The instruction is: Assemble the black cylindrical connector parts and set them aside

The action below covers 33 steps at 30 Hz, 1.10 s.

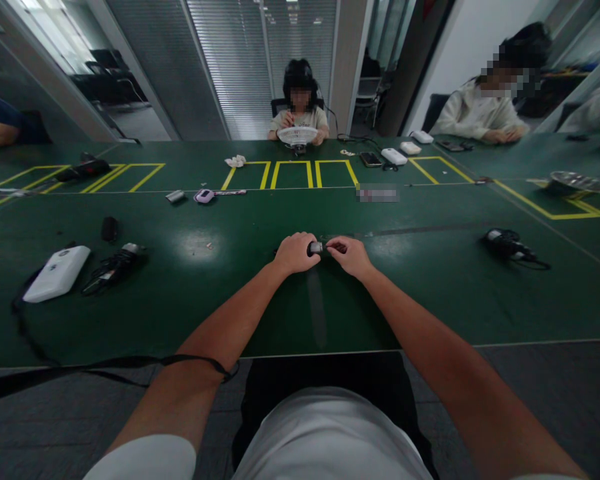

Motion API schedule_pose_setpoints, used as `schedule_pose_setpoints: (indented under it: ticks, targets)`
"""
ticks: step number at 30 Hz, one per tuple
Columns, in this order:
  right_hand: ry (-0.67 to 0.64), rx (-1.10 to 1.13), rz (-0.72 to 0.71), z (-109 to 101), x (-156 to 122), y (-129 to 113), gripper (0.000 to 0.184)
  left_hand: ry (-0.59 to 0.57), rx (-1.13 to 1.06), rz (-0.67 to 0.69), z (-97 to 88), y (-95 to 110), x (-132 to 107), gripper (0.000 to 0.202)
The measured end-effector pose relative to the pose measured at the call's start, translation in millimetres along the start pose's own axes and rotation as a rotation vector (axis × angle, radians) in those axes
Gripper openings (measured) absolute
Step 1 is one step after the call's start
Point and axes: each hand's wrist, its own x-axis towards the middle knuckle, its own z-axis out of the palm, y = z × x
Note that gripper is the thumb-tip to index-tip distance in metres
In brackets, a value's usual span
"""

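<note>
Both of my hands meet over the middle of the green table [430, 293]. My left hand [296, 253] is closed around a small dark object with a silver end [315, 248]. My right hand [351, 255] pinches the other end of that object with fingers pressed together. What the object is stays too small to name.
A white power bank [56, 272] and a black cable bundle [113, 267] lie at the left. Another black cable bundle [507, 247] lies at the right. One person sits across the table with a white fan [297, 136], another at the far right. Phones and power banks lie near yellow floor-tape boxes [291, 175].
</note>
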Motion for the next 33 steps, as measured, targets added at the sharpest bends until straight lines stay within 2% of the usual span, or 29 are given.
schedule_pose_setpoints:
  ticks: [33]
  targets:
    - [-0.027, -0.003, 0.008, -0.2, -0.1, 1.1, 0.018, -0.016, -0.001, 0.0, -1.9, 1.8, 0.5, 0.033]
